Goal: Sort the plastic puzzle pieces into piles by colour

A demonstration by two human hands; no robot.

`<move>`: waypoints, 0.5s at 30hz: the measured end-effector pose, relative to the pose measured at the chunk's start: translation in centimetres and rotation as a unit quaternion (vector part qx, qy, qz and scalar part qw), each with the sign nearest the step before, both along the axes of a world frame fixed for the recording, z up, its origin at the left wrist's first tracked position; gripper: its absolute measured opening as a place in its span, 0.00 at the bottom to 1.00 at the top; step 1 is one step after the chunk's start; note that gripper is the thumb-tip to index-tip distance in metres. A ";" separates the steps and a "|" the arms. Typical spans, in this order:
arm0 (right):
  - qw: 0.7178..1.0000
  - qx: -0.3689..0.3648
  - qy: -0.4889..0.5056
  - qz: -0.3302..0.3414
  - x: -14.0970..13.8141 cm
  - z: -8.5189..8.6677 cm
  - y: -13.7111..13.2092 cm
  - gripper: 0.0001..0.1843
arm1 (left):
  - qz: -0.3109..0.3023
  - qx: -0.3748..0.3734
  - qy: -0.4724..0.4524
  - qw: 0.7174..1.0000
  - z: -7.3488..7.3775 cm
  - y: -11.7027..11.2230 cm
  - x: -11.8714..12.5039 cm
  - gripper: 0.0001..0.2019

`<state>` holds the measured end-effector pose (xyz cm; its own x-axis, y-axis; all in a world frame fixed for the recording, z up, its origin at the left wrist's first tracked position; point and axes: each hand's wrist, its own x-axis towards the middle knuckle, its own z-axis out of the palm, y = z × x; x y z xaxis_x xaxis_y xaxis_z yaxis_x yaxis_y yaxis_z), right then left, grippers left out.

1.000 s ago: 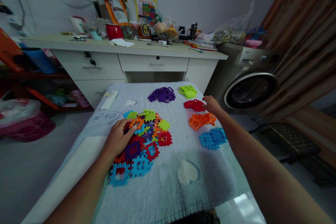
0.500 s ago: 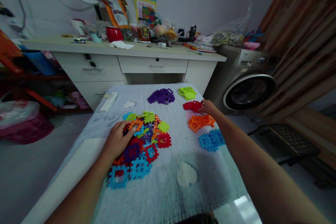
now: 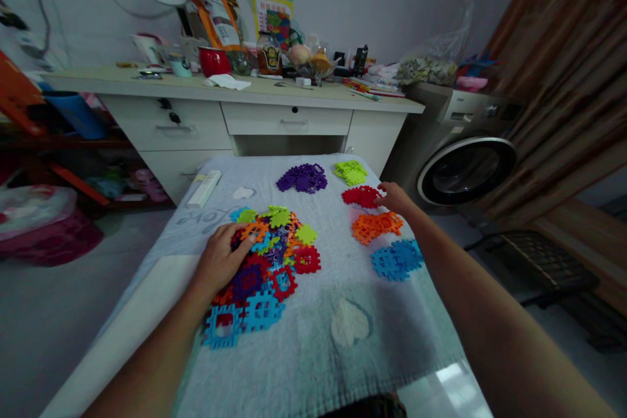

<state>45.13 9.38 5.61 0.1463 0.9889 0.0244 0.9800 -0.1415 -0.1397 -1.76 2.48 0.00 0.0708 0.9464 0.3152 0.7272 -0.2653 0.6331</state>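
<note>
My left hand [image 3: 223,258] lies on the left side of a mixed pile of plastic interlocking blocks [image 3: 279,248]. Its thumb and fingers are apart, beside an orange block [image 3: 255,230]; part of the fingers is hidden. At the far right, my right hand [image 3: 394,198] is beside a small heap of red blocks [image 3: 361,196], fingers parted, with nothing visible in them. Near that heap lie yellow-green blocks [image 3: 351,172], orange blocks [image 3: 376,226] and blue blocks [image 3: 396,260]. A purple heap [image 3: 302,178] sits at the table's far middle.
A pale cloth [image 3: 313,353] covers the table. A white narrow box [image 3: 204,189] lies at the far left. Behind stands a white desk [image 3: 289,119] with jars and bags on it. A washing machine [image 3: 460,144] and a woven stool [image 3: 539,261] are at the right.
My right hand has drawn back slightly right from the red blocks, and its fingers have opened. My left hand stays in place on the mixed pile.
</note>
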 end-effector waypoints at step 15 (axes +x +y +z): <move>0.986 -0.136 0.084 0.044 2.8 0.1 -4.7 0.22 | -0.001 0.003 0.016 1.000 -0.5 0.4 -0.2 0.25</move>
